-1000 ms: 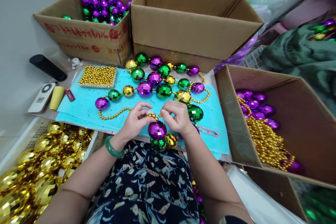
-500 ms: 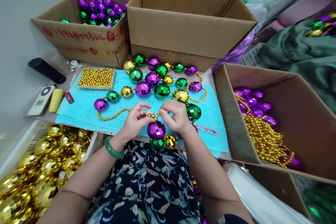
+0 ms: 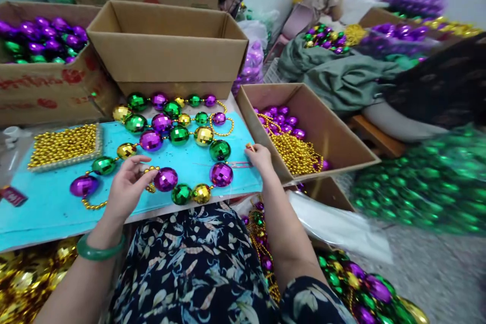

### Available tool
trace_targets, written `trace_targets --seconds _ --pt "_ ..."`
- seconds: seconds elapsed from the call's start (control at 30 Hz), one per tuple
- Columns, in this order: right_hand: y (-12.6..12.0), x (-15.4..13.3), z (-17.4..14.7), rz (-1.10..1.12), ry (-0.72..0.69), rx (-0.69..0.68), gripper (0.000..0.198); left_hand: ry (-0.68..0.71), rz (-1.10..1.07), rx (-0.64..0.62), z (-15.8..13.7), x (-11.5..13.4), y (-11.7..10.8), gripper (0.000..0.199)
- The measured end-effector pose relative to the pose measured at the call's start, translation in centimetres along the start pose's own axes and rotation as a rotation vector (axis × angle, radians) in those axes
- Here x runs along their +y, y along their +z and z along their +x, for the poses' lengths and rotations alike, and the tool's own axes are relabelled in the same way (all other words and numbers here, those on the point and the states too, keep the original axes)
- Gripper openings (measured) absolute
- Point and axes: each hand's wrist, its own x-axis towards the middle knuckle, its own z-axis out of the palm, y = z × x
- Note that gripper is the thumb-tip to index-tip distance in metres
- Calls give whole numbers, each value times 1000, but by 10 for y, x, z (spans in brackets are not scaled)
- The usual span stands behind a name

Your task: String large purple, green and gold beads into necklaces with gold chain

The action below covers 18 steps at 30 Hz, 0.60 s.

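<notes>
My left hand (image 3: 128, 188) pinches the small gold beads at one end of a bead necklace (image 3: 166, 179), next to a large purple bead. From there the necklace runs right along the near edge of the blue cloth (image 3: 152, 207), through green, gold and purple faceted beads, then curves back. My right hand (image 3: 261, 158) is closed at the cloth's right side, fingertips around a small orange-gold thing (image 3: 249, 147) whose kind I cannot make out. A pink slim tool (image 3: 240, 165) lies on the cloth just left of that hand.
A tray of small gold beads (image 3: 64, 147) sits at the left. An open cardboard box (image 3: 170, 55) stands behind the cloth; another box (image 3: 261, 134) at the right holds gold chains and purple beads. Another person's dark clothing (image 3: 444, 86) shows at far right.
The view has swung right. My right hand has moved away from my left, out to the right side of the cloth, with the small orange-gold thing. My left hand stays on the gold beads.
</notes>
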Motion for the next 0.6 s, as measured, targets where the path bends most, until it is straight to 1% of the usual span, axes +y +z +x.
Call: trace_targets --seconds 0.1,0.2,0.23,0.3,0.33,0.37,0.4,0.43,0.47,0.5,0.53,0.57,0.6 --pt "6 -5 0 24 -47 -20 21 -35 -91 -8 -1 5 4 38" --pt "-3 -25 -11 56 -111 30 25 -83 -213 -8 -5 11 7 38" --pt "-8 -35 -21 81 -143 60 24 -110 -266 -11 -7 15 8 38" --pt "-17 -61 -51 176 -235 98 22 -173 -394 -33 -8 24 8 36" --pt "-20 -76 -70 323 -333 135 22 -202 -468 -50 -8 29 9 34" --pt "-22 -91 -92 463 -437 83 21 -225 -543 -71 -8 35 9 32" --pt "-21 -107 -114 573 -534 -61 20 -236 -613 -93 -7 41 9 30" --pt "-17 -123 -136 635 -627 -281 18 -237 -674 -115 -7 47 10 28" --pt "-11 -137 -156 658 -686 -464 16 -227 -721 -143 -7 54 10 29" --pt "-3 -151 -173 646 -718 -549 25 -206 -754 -172 -7 61 10 30" --pt "6 -163 -187 626 -752 -597 35 -174 -773 -199 -8 68 10 33" --pt "15 -173 -196 618 -776 -638 37 -132 -781 -222 -10 77 9 35" --pt "21 -182 -201 621 -795 -672 33 -84 -780 -235 -11 86 8 37"
